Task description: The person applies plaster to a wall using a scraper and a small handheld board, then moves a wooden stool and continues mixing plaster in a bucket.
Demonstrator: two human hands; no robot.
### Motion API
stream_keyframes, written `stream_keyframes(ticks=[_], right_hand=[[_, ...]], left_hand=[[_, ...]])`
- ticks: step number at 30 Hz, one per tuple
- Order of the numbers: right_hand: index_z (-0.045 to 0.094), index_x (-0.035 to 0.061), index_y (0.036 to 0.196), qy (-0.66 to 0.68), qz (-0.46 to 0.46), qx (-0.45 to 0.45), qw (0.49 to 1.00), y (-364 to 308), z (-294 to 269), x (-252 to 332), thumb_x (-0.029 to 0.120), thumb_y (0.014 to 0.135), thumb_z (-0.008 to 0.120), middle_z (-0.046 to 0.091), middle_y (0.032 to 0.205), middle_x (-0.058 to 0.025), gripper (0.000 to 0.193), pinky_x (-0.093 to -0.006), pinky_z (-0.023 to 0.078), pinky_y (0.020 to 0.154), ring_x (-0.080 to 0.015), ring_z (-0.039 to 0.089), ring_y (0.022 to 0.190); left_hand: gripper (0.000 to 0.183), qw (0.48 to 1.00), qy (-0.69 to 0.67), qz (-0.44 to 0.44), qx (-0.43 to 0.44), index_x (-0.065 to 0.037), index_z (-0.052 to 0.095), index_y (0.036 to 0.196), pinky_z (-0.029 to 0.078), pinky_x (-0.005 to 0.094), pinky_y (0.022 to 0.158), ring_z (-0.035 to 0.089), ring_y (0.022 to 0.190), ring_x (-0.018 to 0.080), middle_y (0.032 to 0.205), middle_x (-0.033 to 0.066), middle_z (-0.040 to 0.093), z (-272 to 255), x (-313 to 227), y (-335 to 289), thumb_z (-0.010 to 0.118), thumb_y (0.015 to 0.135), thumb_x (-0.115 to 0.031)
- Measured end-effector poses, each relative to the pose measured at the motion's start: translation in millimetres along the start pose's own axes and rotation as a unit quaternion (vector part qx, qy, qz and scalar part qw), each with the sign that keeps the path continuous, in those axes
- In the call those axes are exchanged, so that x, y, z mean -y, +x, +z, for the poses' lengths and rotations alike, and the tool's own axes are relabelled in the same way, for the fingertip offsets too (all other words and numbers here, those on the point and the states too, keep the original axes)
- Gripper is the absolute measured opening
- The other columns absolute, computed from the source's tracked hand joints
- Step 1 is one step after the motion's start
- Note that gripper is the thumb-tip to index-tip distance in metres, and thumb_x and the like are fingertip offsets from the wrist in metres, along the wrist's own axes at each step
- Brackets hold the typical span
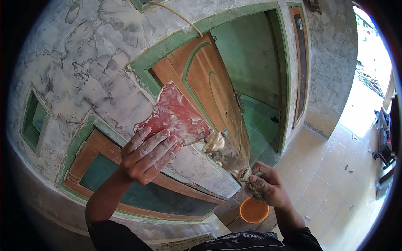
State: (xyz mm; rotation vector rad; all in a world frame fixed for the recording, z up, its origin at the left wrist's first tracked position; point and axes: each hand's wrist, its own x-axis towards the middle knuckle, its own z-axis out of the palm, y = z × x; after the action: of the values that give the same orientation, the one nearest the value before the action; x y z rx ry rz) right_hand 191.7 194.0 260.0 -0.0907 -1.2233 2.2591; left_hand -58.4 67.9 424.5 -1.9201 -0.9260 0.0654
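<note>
My left hand [146, 159] is closed on a red plastic spreader [173, 117], its dusty fingers lying across the face. Whitish putty streaks the spreader. In my right hand [270, 186] is the caked handle of a putty knife [230, 157], with the blade pointing up and left. A lump of cream-coloured putty [214, 143] sits at the blade's tip, close to the spreader's lower right corner; whether they touch I cannot tell. Behind both tools is a wall [100, 79] patched with grey and white putty.
A wooden door [209, 79] stands ajar in a green frame [144, 62]. Below my left hand is a wood-framed window [100, 171]. An orange bucket [254, 211] stands under my right hand. Tiled floor [318, 175] stretches right, towards dark objects [384, 140] at the edge.
</note>
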Motion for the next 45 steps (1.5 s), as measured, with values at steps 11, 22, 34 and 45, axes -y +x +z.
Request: stream_keyframes(ticks=[11, 22, 34, 45], right_hand=[[0.042, 0.0048, 0.086, 0.005, -0.040, -0.038, 0.998, 18.3, 6.5, 5.0, 0.023, 0.093, 0.051, 0.046, 0.058, -0.0009, 0.021, -0.0207, 0.027, 0.037, -0.0053, 0.036, 0.042], [0.042, 0.0060, 0.084, -0.009, 0.032, 0.004, 0.999, 7.8, -1.1, -19.6, 0.023, 0.092, 0.051, 0.046, 0.059, 0.0003, 0.022, -0.0201, 0.029, 0.039, -0.0052, 0.040, 0.044], [0.041, 0.0056, 0.086, -0.005, 0.007, 0.001, 1.000, 0.4, 8.5, -20.0, 0.024, 0.093, 0.051, 0.048, 0.059, -0.0006, 0.023, -0.0207, 0.027, 0.038, -0.0057, 0.039, 0.043], [0.055, 0.0021, 0.085, -0.255, -0.223, -0.191, 0.921, 11.4, 8.6, -38.1, 0.009, 0.082, 0.063, 0.056, 0.076, -0.0098, 0.011, -0.0245, 0.039, 0.049, -0.0144, 0.052, 0.055]], left_hand=[[0.017, 0.989, -0.144, -0.043, 0.003, -0.006, 0.066, 0.090, 0.046, 0.0338, 0.091, 0.062, 0.098, 0.0209, 0.100, 0.0099, 0.066, 6.8, -17.2, 3.9, 0.057, 0.076, -0.004], [0.016, 0.567, -0.586, -0.562, -0.139, 0.005, 0.050, 0.102, 0.047, 0.0229, 0.076, 0.057, 0.085, 0.0098, 0.093, 0.0089, 0.060, 11.5, -32.6, 14.2, 0.052, 0.086, 0.001], [0.010, 0.600, -0.581, -0.534, -0.128, 0.001, 0.043, 0.096, 0.047, 0.0218, 0.070, 0.054, 0.083, 0.0071, 0.091, 0.0077, 0.056, 10.2, -44.9, 10.3, 0.048, 0.088, 0.003], [0.026, 0.361, -0.726, -0.583, 0.060, 0.004, 0.043, 0.107, 0.056, 0.0309, 0.064, 0.063, 0.079, 0.0164, 0.092, 0.0129, 0.059, 7.9, -51.5, 0.0, 0.050, 0.082, 0.004]])
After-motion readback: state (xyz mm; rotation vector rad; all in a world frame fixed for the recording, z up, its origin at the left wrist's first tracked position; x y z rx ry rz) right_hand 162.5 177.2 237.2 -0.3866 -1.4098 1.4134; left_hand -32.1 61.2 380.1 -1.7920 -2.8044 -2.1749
